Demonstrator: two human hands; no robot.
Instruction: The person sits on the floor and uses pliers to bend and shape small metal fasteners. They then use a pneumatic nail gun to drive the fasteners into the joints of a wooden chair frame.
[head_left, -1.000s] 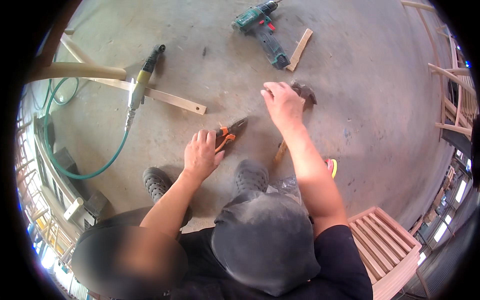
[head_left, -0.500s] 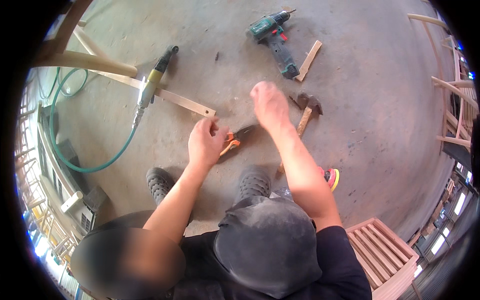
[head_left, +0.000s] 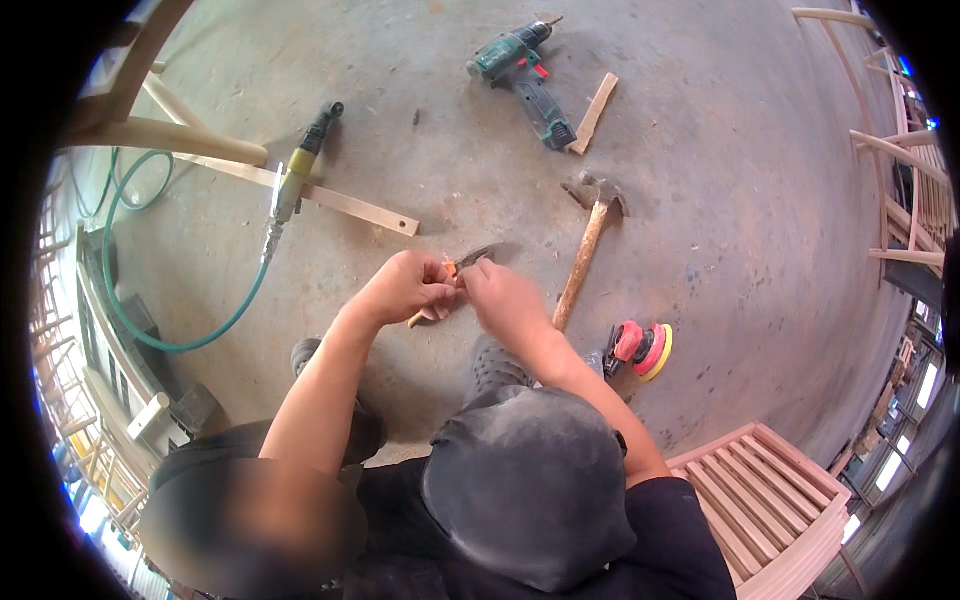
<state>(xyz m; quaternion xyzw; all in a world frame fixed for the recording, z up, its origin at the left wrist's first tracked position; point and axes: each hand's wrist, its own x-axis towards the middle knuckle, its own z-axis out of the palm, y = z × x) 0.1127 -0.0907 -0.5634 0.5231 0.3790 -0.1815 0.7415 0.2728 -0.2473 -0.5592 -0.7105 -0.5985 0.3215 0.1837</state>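
Observation:
My left hand and my right hand are close together above the floor, fingertips nearly touching. Both are closed in a pinch, and whatever lies between the fingers is too small to make out. Just beyond them, partly hidden by the hands, are pliers with orange handles and dark jaws, apparently lying on the floor. To the right of my right hand a claw hammer with a wooden handle lies with its head pointing away from me.
A green cordless drill lies far ahead beside a short wood strip. Left are a yellow air tool with a green hose and a drilled wooden bar. A red sander and slatted wooden panels sit to the right.
My right hand has come back and left from beyond the pliers to meet my left hand. My left hand's fingers have closed in. The view has shifted slightly, showing more of the sander.

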